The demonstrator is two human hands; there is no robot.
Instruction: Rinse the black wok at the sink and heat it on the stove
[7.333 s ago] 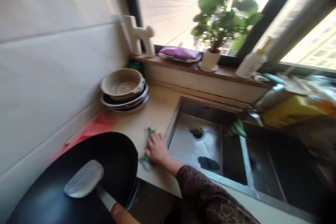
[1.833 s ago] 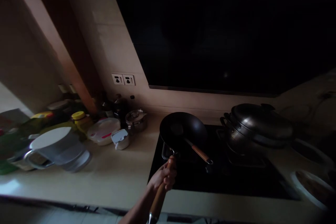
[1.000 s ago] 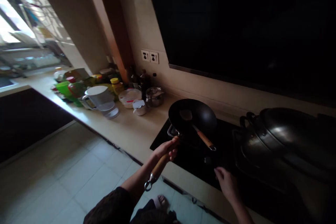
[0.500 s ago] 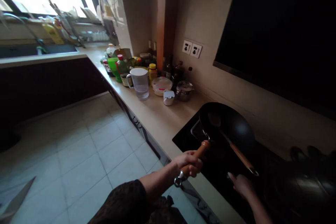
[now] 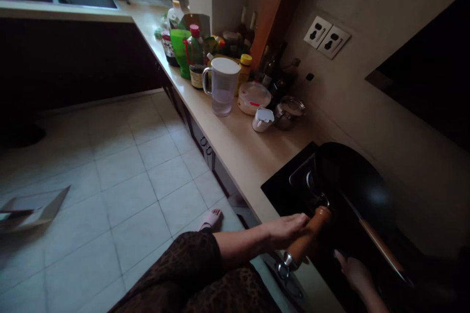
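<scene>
A black wok (image 5: 352,190) sits on the dark induction hob (image 5: 281,188), its rim partly lost in shadow. My left hand (image 5: 284,230) lies against the wok's wooden handle (image 5: 308,234), fingers straight along it, and the handle's metal-ringed end hangs past the counter's front edge. My right hand (image 5: 352,274) is spread over the hob beside the wok, holding nothing. Nearest to it is the wooden handle of a spatula (image 5: 382,247), which rests in the wok. The spatula's head is hidden in the dark.
Along the counter (image 5: 235,151) stand a water jug (image 5: 222,85), a plastic food box (image 5: 251,98), a small white lidded cup (image 5: 263,120), a steel pot (image 5: 290,112) and several bottles. A wall socket (image 5: 326,41) is above. A flat object (image 5: 33,210) lies on the tiled floor.
The view has swung left and down, so the wok sits lower and further right. The big lidded pot is out of view. My left hand's fingers look straighter on the handle.
</scene>
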